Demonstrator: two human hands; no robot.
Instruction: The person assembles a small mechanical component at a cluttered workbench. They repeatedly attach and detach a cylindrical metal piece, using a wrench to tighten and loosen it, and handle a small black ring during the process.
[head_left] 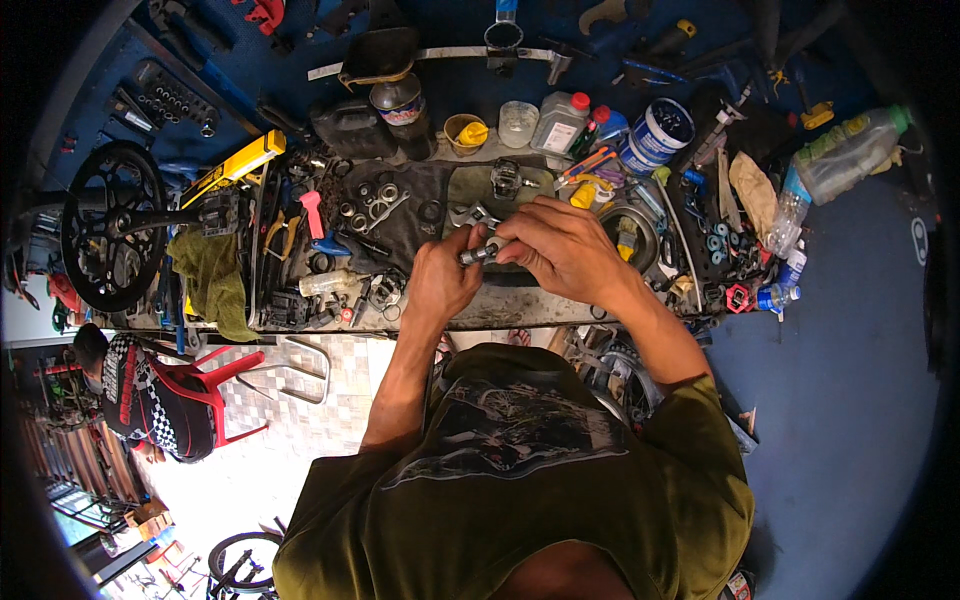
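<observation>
Above the front of the cluttered workbench point(510, 316), a small metal part point(478, 255) gripped from both sides
My left hand point(447, 280) is curled snugly around it, my right hand point(565, 250) pinches its right end between thumb and fingertips, hardly any gap in either grip; a metal pedal point(506, 180) lies just beyond on a dark mat point(463, 188)

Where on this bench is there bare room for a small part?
Two small patches look free: the grey-green mat just left of the bicycle pedal, and the workbench's front strip facing the olive shirt. Crowded: left, around the pink tool and clear bottle; right, around the blue tub.
</observation>
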